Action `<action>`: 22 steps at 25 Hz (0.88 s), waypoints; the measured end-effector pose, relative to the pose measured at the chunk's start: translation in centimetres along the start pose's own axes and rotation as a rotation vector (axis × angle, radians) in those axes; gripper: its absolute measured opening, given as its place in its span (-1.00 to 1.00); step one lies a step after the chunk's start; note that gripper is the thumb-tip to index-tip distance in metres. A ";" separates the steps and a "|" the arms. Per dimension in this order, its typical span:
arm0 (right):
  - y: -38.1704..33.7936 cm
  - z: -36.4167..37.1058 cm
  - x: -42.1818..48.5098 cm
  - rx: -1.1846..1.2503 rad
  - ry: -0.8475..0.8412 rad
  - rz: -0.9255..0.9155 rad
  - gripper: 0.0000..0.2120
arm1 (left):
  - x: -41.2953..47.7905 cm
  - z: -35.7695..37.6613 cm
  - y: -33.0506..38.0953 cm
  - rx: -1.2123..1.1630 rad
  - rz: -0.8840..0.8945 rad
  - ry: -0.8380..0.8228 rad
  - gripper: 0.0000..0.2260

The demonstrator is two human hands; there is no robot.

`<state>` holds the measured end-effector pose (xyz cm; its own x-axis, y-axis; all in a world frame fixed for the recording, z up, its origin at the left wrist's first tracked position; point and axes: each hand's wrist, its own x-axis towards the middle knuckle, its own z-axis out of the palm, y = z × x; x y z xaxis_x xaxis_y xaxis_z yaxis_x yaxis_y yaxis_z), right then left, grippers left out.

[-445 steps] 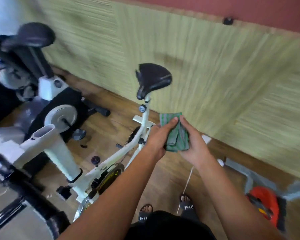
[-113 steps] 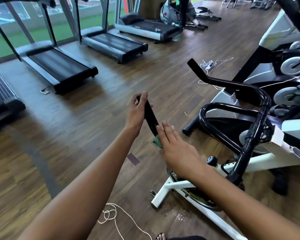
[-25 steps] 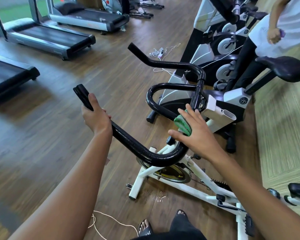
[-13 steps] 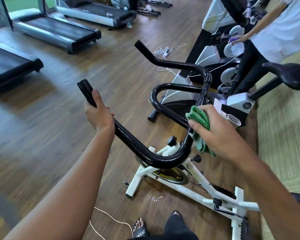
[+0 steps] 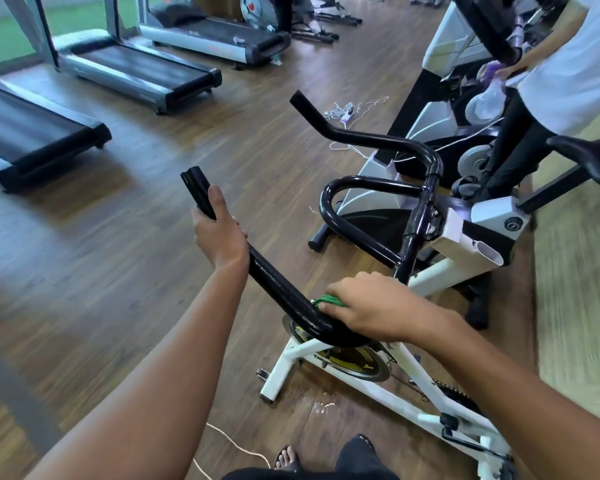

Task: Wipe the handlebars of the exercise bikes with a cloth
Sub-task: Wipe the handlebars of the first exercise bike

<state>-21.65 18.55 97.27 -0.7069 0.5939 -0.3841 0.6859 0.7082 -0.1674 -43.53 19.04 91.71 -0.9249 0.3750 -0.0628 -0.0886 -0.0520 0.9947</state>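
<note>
**Cloth pressed to near bend of handlebar**

The black handlebar (image 5: 274, 278) of a white bike (image 5: 444, 273) is seen across the middle of the view. Its near horn is grasped close to the tip by the left hand (image 5: 219, 237), with the fingers clenched round the bar and the thumb laid along it.

At 5 o'clock from that hand, the bar's lowest bend is covered by the right hand (image 5: 371, 310). A green cloth (image 5: 328, 300) is held against the bend under that hand. The fingers are curled over the cloth, and only a bunched edge of it is left showing at the fingertips.

The far horn is pointed toward 11 o'clock, and a closed loop of bar is set between the two horns.

A yellow-marked flywheel (image 5: 354, 362) is seen below the right hand, with a wet patch (image 5: 321, 405) on the wooden floor (image 5: 84, 271) at its 6 o'clock. A white cord (image 5: 236, 445) is trailed across the floor at the view's 6 o'clock.

Treadmills (image 5: 136, 71) are lined up at 10 to 11 o'clock. At 2 o'clock a person (image 5: 568, 64) in a white top is stood beside further machines, and a black saddle (image 5: 589, 154) is seen at 3 o'clock.
</note>
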 end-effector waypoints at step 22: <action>-4.6 1.9 9.0 1.058 0.009 -0.105 -0.64 | 8.1 -0.8 6.5 -0.032 -0.148 -0.216 -0.69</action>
<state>-30.86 19.89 92.81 -0.7695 0.5551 -0.3159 0.4193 0.0660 -0.9054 -51.85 20.99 97.60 -0.8012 0.5692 -0.1847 -0.2313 -0.0099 0.9728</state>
